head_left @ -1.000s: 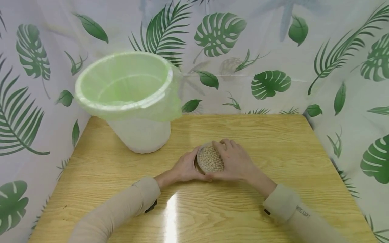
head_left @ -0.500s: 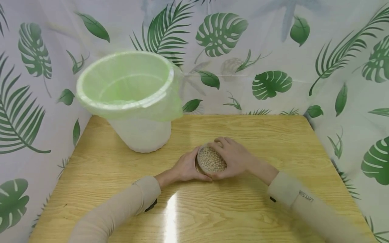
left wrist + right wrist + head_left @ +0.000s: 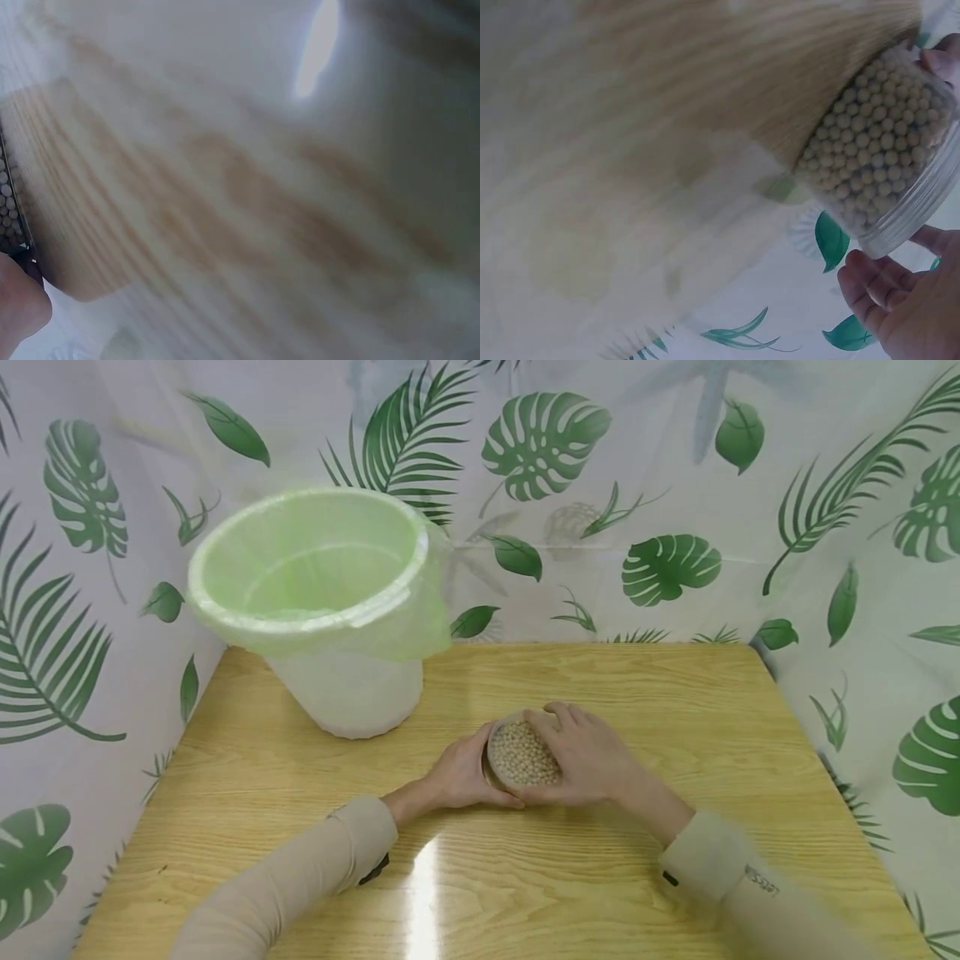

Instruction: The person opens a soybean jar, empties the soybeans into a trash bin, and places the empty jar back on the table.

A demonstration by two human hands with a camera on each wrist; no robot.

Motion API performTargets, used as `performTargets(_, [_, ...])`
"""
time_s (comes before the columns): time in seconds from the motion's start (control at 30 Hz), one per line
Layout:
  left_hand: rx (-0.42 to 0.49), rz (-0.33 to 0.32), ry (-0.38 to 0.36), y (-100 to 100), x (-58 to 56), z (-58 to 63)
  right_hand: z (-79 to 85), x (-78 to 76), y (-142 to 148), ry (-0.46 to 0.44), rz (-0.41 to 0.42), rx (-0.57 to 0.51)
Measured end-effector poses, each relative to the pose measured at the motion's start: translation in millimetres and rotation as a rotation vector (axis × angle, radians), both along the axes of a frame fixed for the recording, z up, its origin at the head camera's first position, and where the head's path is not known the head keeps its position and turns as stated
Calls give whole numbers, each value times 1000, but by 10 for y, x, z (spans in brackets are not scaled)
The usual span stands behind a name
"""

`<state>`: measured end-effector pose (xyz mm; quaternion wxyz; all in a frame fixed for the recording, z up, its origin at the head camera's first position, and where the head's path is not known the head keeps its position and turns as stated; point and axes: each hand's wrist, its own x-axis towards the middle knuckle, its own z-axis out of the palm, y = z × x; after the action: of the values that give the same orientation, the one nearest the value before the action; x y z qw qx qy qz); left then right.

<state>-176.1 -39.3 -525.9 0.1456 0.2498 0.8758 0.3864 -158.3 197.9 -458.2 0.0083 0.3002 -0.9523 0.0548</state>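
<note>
A clear jar [image 3: 522, 754] full of pale round beans is held above the wooden table between both hands, its see-through end turned toward the head camera. My left hand [image 3: 457, 774] grips it from the left, thumb along the near side. From the right, my right hand [image 3: 588, 760] curves its fingers and thumb around the see-through end. In the right wrist view, the beans fill the jar [image 3: 877, 139] up to a clear ridged rim, with the right hand [image 3: 922, 300] at that end. Only a sliver of the jar [image 3: 9, 202] shows in the left wrist view, beside a fingertip [image 3: 22, 300].
A white bin [image 3: 360, 693] lined with a pale green bag [image 3: 315, 635] stands at the back left of the wooden table [image 3: 600, 877]. A leaf-patterned sheet [image 3: 585, 577] hangs behind the table and along both sides.
My right hand turned slightly around the jar's end and then came back nearly to its earlier pose. My left hand and the jar stay almost in place.
</note>
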Motion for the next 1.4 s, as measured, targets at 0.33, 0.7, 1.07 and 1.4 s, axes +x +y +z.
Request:
performTargets(0.33, [1, 4, 9, -7, -10, -27, -1, 9, -63, 10, -16, -34])
performTargets(0.7, [9, -3, 4, -5, -8, -4, 107, -209, 26, -31, 191, -23])
performTargets(1.07, [-3, 23, 2, -10, 8, -24, 293, -149, 120, -36, 154, -17])
performTargets(1.4, [-14, 26, 19, 17, 9, -21, 223, -117, 684, 31, 48, -75])
